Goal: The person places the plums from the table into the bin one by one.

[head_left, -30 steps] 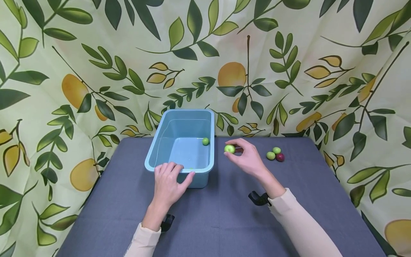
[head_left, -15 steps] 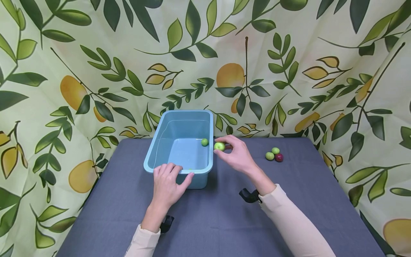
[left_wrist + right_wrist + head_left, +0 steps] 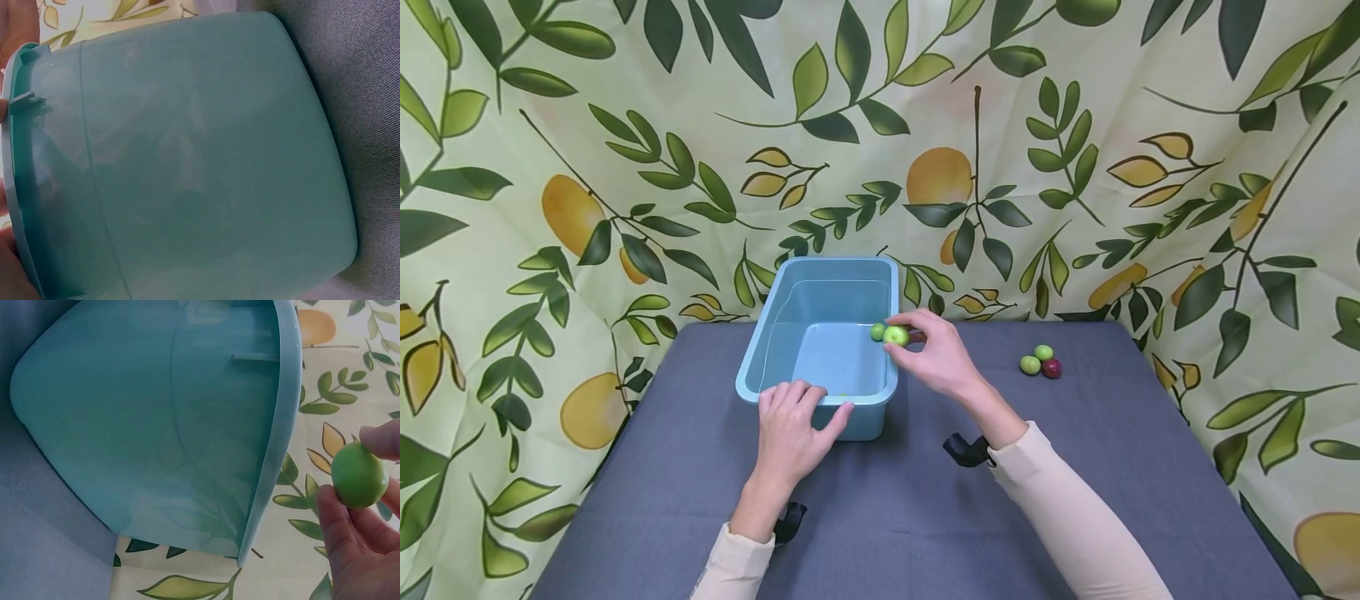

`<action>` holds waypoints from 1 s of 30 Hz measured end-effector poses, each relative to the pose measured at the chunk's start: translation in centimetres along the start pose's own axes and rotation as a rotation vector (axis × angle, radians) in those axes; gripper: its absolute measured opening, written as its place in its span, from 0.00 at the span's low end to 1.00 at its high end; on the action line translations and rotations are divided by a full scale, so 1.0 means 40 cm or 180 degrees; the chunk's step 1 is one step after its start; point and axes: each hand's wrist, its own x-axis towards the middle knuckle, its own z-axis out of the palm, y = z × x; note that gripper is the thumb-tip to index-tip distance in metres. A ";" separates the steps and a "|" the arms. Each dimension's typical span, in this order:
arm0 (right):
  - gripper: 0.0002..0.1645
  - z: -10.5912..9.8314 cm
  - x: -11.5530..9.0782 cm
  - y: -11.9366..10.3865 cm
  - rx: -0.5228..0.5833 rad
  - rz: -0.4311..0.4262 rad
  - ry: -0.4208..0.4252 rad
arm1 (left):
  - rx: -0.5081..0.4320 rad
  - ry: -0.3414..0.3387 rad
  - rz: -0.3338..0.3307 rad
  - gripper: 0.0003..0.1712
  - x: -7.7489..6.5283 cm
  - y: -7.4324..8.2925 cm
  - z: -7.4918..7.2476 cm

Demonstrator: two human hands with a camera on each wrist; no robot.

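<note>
My right hand pinches a small round green fruit between thumb and fingertips. In the head view this fruit overlaps the right rim of a blue plastic tub; in the right wrist view it shows beyond the rim. My left hand grips the tub's front rim, its fingers curled over the edge, and the tub's outer wall fills most of the left wrist view. Inside the tub, another green fruit lies by the right wall. A sliver of yellow-green shows just behind the front rim, mostly hidden.
Two green fruits and a dark red fruit lie close together on the grey-blue tablecloth, right of the tub. A leaf-and-fruit patterned cloth hangs behind and at the sides of the table.
My right hand has moved left with the green fruit, from beside the tub to its right rim. My left hand has stayed at the front rim.
</note>
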 end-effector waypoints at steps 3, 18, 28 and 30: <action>0.20 0.010 0.006 -0.002 -0.0015 -0.0005 -0.0028 | 0.0001 -0.0015 -0.0007 0.31 0.000 0.001 0.000; 0.21 0.044 0.027 0.002 -0.0150 -0.0084 -0.0096 | 0.0024 0.0011 0.0013 0.33 0.002 0.002 0.003; 0.19 0.052 0.025 0.014 -0.0157 -0.0076 -0.0145 | 0.0010 0.0059 0.0042 0.30 0.000 0.001 0.006; 0.17 0.051 0.024 0.015 -0.0158 -0.0085 -0.0127 | 0.0012 0.0065 0.0052 0.29 0.000 0.001 0.006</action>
